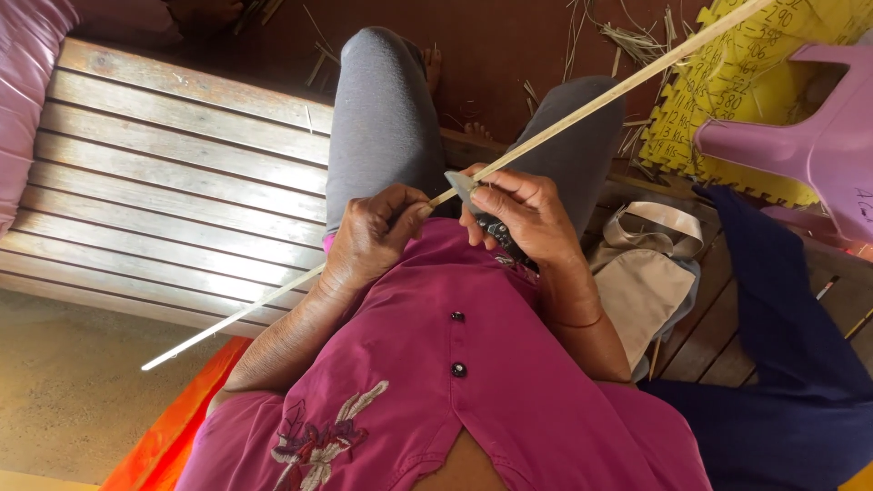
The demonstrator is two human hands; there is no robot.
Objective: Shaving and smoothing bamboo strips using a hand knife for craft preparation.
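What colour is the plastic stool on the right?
The stool is pale purple, lilac; the head view shows it best, at the upper right edge.

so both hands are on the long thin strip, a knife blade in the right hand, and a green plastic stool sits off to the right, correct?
Not quite: in the head view the plastic stool is pink-lilac, not green. The left hand and right hand do hold the long thin strip, with the knife blade against it.

So around the edges there's a slatted wooden worktop (173, 173), pale and worn, with a shiny pink cushion (23, 100) at its far left end. A beige canvas bag (646, 282) sits on the slats beside dark navy cloth (791, 364). Up top right, a lilac plastic stool (809, 136) lies tipped over a yellow foam puzzle mat (727, 91), with dry straw scraps (627, 41) scattered on the reddish-brown floor (509, 41).
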